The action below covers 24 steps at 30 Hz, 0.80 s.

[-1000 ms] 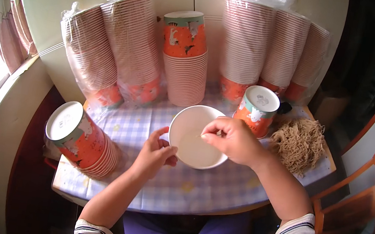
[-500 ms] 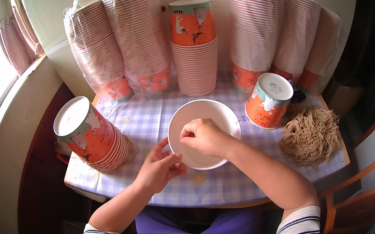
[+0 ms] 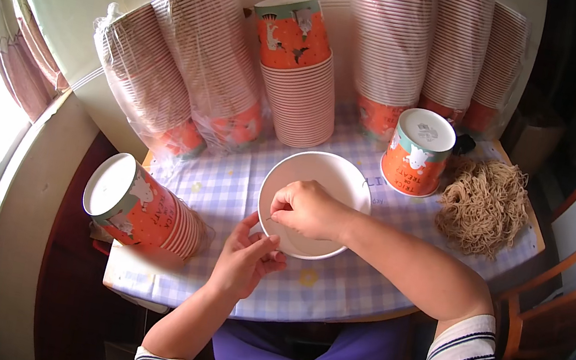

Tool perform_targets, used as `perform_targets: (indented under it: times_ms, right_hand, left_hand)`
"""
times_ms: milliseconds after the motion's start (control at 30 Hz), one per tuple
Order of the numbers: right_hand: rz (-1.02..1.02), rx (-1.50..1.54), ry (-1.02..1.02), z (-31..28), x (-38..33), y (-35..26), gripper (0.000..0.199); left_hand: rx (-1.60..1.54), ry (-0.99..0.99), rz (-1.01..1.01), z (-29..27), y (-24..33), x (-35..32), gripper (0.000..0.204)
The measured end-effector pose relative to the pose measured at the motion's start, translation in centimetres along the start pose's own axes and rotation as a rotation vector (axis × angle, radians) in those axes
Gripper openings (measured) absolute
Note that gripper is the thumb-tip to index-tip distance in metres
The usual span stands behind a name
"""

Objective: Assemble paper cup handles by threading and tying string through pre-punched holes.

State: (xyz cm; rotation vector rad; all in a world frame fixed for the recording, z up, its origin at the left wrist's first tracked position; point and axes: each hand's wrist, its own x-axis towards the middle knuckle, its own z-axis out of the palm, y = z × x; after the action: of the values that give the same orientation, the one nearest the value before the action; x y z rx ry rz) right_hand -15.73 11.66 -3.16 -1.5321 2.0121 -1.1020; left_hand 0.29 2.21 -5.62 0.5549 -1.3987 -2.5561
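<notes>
A white-lined paper tub [image 3: 348,189] is mouth-up over the middle of the table, its outer side hidden from above. My left hand [image 3: 244,259] grips its near-left rim, thumb and fingers on either side of the wall. Inside the mouth, my right hand [image 3: 309,211] is closed in a pinch close to the left wall; whatever lies between its fingertips is too small to make out. Right of the tub, a tangled heap of tan string [image 3: 485,209] rests on the cloth. Beside it stands an upside-down orange tub [image 3: 417,154] with a green band.
A stack of orange tubs [image 3: 142,207] leans at the table's left edge. Along the back stand an unwrapped stack [image 3: 297,96] and several plastic-wrapped stacks [image 3: 386,46]. A checked blue-and-white cloth [image 3: 354,287] covers the table. A wooden chair [image 3: 558,317] is at the right.
The view has shifted slightly. My right hand has moved a little toward the tub's left wall, still pinched; my left hand keeps its grip on the rim.
</notes>
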Motion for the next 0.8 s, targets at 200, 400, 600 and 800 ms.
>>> perform_targets:
  times_ms: [200, 400, 600, 800]
  right_hand:
    - [0.013, -0.033, 0.003, 0.1, 0.3, -0.2, 0.014]
    - [0.017, -0.036, 0.005, 0.1, 0.7, -0.2, 0.014]
    - [0.042, -0.043, -0.046, 0.0, 0.8, -0.5, 0.016]
    - [0.058, -0.047, -0.053, 0.3, 1.0, -0.7, 0.015]
  left_hand:
    - [-0.007, -0.014, 0.004, 0.0, -0.1, 0.3, 0.068]
    - [0.167, -0.012, 0.065, -0.3, -0.2, 0.8, 0.06]
    - [0.522, 0.022, 0.325, -1.1, 0.4, 1.4, 0.031]
    - [1.238, 0.171, 0.651, -1.2, 1.7, 1.7, 0.017]
